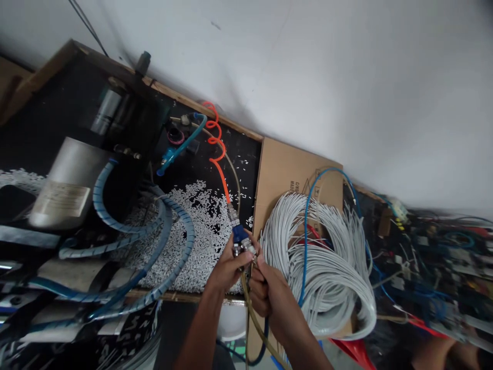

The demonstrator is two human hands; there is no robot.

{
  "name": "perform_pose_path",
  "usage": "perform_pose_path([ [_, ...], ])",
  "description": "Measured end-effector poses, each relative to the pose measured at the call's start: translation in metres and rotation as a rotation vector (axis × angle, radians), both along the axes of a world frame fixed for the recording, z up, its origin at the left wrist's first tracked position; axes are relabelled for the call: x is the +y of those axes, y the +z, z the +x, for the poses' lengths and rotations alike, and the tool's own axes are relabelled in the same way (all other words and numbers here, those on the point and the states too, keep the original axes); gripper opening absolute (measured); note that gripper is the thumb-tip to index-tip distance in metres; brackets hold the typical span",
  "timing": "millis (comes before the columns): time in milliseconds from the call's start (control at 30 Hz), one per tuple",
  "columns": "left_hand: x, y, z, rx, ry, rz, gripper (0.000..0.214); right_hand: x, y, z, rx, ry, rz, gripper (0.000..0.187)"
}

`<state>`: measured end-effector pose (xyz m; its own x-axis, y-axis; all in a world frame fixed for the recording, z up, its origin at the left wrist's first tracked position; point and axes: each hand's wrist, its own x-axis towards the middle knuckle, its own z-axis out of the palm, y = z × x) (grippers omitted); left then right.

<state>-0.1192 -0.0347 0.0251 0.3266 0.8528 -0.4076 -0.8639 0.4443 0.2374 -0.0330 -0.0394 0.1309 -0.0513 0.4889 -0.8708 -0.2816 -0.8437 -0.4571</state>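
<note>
In the middle of the head view, my left hand is closed around a blue air hose splitter with metal couplings. An orange coiled air hose runs from its top end up toward the wall. My right hand grips a metal hose fitting at the splitter's lower right, its fingers curled and partly hiding it. Below the hands hang a yellowish hose and a dark blue hose. Whether the right fitting is fully seated I cannot tell.
Left stands a machine with a silver cylinder and spiral-wrapped blue hoses. Small white pieces cover the black tabletop. At right, coiled white cables lie on cardboard. Another person's arm shows at the lower right.
</note>
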Motion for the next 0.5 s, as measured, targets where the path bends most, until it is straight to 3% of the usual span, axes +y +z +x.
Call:
perform_pose_path([
  [133, -0.005, -0.005, 0.006, -0.028, 0.005, -0.058, 0.072, 0.006, 0.003, 0.002, 0.172, -0.069, -0.173, 0.1],
  [233, -0.003, -0.004, 0.007, -0.047, 0.01, -0.056, 0.077, 0.008, 0.002, 0.002, 0.184, -0.054, -0.179, 0.1],
  [333, 0.002, 0.0, 0.007, -0.051, 0.017, -0.068, 0.079, 0.008, -0.001, 0.001, 0.067, 0.033, -0.093, 0.094],
  [500, 0.006, 0.008, 0.006, -0.033, 0.016, -0.064, 0.08, 0.002, -0.006, 0.004, -0.237, 0.196, 0.177, 0.076],
])
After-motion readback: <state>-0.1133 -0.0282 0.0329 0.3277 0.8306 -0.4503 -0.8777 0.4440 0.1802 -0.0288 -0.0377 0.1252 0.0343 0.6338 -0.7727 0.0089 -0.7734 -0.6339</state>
